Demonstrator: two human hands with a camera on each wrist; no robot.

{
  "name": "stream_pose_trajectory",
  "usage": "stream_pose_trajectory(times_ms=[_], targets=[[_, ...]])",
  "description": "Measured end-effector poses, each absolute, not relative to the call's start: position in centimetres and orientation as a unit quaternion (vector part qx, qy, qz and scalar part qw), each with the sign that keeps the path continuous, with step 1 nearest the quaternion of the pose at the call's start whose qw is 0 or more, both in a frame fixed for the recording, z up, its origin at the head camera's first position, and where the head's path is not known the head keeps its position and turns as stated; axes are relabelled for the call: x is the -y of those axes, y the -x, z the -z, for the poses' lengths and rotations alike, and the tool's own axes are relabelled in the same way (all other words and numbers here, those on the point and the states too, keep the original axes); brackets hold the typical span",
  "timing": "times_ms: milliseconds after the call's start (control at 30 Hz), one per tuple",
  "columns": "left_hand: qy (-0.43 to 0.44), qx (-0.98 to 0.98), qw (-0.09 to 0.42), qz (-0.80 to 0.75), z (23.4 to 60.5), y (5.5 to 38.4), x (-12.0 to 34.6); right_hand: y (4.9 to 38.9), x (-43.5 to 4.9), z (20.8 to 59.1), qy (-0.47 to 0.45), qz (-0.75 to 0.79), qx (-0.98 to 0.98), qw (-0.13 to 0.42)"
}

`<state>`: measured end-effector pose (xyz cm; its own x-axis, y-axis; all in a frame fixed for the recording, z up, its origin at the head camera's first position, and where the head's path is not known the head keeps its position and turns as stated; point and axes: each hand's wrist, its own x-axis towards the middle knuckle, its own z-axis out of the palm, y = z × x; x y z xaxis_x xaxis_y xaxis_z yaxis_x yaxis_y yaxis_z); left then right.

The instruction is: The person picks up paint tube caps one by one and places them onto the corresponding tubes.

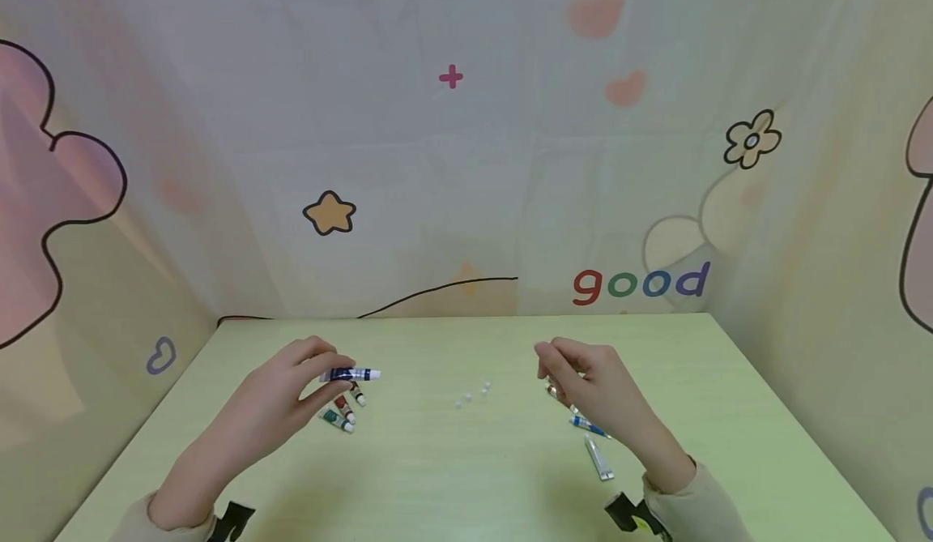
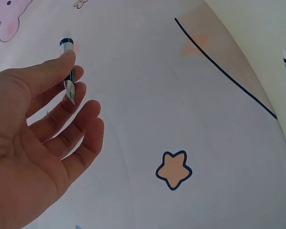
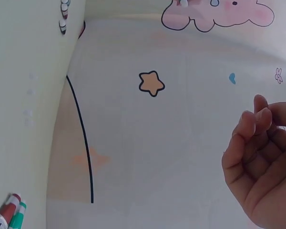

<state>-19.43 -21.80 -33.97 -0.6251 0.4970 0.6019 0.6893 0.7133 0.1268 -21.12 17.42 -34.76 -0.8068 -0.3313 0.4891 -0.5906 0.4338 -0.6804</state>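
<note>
Pinching a dark blue tube [image 1: 357,374] in the left hand [image 1: 273,400] above the surface [image 1: 452,477], toward its left edge, held the right hand [image 1: 598,380] curled with nothing visible inside, apparently at the picking-up step, and likely next needed both hands at the white cap [image 1: 375,375].

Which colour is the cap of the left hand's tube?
The cap is white, clearest in the head view.

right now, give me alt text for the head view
A person's left hand pinches a white-tipped tube above a pale table; opposite, the right hand is curled. Small tubes lie near both, tiny white pieces between.
</note>
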Motion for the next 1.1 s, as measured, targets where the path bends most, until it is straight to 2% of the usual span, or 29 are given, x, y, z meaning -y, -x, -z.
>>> stream_pose_trajectory(times_ms=[267, 467, 800, 933, 1100], targets=[[0.317, 0.892, 0.281, 0.158, 34.0, 18.9, 23.9, 20.8, -19.8, 34.2, -0.229, -0.422, 0.862, 0.164], [0.304, 0.907, 0.252, 0.148, 35.4, 19.2, 24.4, 21.2, -21.0, 34.3, -0.217, -0.399, 0.875, 0.167], [0.275, 0.933, 0.195, 0.129, 38.1, 20.3, 26.3, 23.2, -22.4, 35.5, -0.196, -0.360, 0.904, 0.123], [0.268, 0.942, 0.156, 0.128, 39.2, 21.2, 27.4, 24.3, -23.1, 36.4, -0.192, -0.351, 0.910, 0.107], [0.292, 0.939, 0.125, 0.131, 41.0, 22.0, 28.7, 25.9, -23.8, 37.5, -0.184, -0.326, 0.924, 0.078]])
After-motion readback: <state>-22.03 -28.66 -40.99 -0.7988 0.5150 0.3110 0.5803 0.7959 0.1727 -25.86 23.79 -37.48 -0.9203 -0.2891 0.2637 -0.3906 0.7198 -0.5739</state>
